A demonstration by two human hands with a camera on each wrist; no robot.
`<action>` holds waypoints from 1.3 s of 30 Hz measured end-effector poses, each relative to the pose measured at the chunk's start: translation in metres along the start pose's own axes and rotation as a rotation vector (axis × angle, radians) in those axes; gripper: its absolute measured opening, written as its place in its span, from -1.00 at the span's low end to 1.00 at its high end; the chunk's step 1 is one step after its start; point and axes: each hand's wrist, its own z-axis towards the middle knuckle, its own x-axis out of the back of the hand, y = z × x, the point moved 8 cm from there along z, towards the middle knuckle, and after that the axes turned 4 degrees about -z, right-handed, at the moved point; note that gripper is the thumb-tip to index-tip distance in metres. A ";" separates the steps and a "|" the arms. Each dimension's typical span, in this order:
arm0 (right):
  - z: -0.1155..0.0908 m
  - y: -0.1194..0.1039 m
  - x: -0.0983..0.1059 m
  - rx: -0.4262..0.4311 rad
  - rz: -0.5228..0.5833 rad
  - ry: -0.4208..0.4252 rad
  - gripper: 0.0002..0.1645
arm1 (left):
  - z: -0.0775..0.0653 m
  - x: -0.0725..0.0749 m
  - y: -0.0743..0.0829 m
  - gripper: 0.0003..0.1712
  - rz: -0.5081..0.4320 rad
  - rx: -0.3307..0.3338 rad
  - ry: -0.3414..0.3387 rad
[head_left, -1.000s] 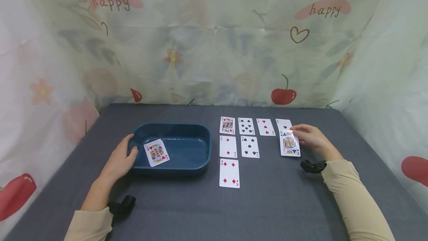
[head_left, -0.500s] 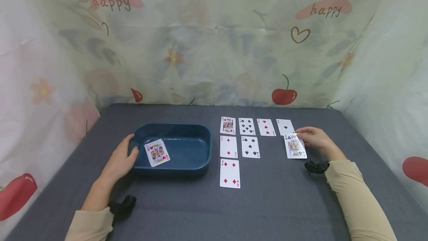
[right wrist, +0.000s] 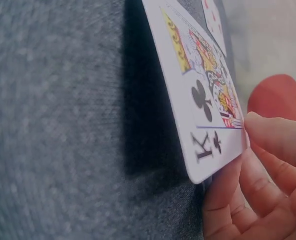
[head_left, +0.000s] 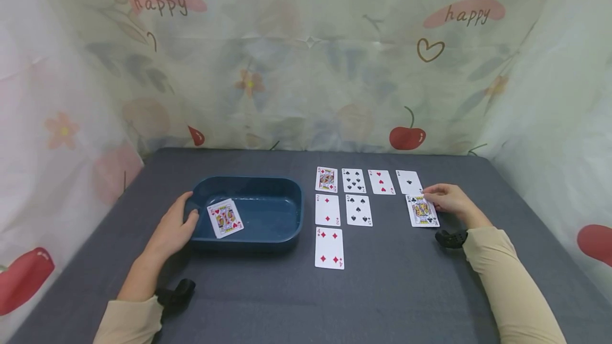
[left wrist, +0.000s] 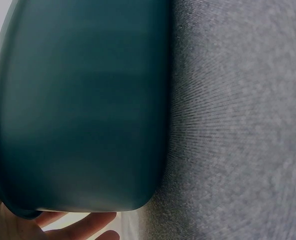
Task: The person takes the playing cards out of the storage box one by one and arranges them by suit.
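Note:
A dark blue tray (head_left: 246, 243) stands at the left of the head view, a king of hearts (head_left: 224, 218) lying face up in it. My left hand (head_left: 169, 227) grips the tray's left end, thumb at the rim; in the left wrist view fingers show beyond the tray's wall (left wrist: 82, 120). At the right, my right hand (head_left: 451, 203) pinches a king of clubs (head_left: 423, 212) by its far right corner. The right wrist view shows this card (right wrist: 203, 95) tilted, one edge above the cloth. Just beyond it lies another club card (head_left: 408, 180).
Between tray and right hand, cards lie face up in rows: king of diamonds (head_left: 326, 179), seven of spades (head_left: 354, 180) and three of hearts (head_left: 381, 182) at the back, two of diamonds (head_left: 327, 209) and five of spades (head_left: 358, 210) below, four of diamonds (head_left: 329, 248) nearest. Grey cloth (head_left: 287, 301) covers the table.
My right hand has drawn the king of clubs slightly right and nearer, uncovering more of the club card behind it. The left hand and tray have stayed put.

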 end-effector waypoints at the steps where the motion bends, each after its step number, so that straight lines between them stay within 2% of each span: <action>1: 0.000 0.000 0.001 0.010 -0.003 0.004 -0.47 | 0.000 0.000 0.000 -0.32 -0.001 0.000 -0.001; 8: -0.002 -0.001 0.008 0.017 -0.040 0.100 -0.52 | -0.001 -0.001 0.000 -0.32 -0.001 0.010 -0.006; 13: -0.005 -0.019 0.004 0.039 -0.054 0.085 -0.50 | 0.000 -0.001 -0.001 -0.32 0.001 0.013 -0.007; 20: -0.013 -0.076 -0.017 0.205 -0.052 0.007 -0.53 | -0.001 0.000 -0.001 -0.32 0.001 0.011 -0.012; 26: -0.020 -0.136 -0.041 0.337 -0.006 -0.037 -0.58 | 0.000 -0.001 0.000 -0.32 -0.001 0.005 -0.011; 34: -0.035 -0.223 -0.083 0.565 0.017 -0.155 -0.67 | 0.000 -0.002 -0.001 -0.32 0.001 0.006 -0.008; 39: -0.040 -0.264 -0.113 0.631 0.032 -0.263 -0.67 | -0.001 0.000 0.000 -0.32 0.000 0.000 -0.004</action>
